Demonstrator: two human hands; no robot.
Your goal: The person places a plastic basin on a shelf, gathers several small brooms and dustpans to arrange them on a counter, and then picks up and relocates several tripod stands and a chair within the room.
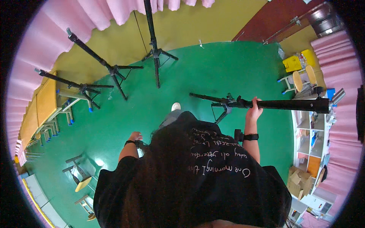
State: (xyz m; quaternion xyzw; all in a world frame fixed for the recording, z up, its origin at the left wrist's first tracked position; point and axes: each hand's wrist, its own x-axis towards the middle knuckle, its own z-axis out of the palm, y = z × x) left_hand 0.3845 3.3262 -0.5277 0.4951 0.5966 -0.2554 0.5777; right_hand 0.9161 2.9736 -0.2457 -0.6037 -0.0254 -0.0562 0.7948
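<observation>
My right hand (255, 110) is wrapped round the thick pole of a black tripod stand (291, 105), just above its leg hub. This stand is tilted: its silver-tipped end points to the right and its legs spread toward the middle of the floor. My left hand (135, 136) hangs low by my side, away from everything, with its fingers loosely apart and nothing visible in it. Ahead of me, three more black stands are on their spread legs: a near-left one (62, 79), another (91, 52) beyond it, and a far one (151, 28).
On the left are wooden-topped tables (38, 114) and a small chair (81, 176). A white shelf unit (303, 146) and a cardboard box (300, 181) line the right side. Toward the far right stand a yellow bin (292, 64) and chairs (297, 81). Pink curtains (334, 57) hang along the walls.
</observation>
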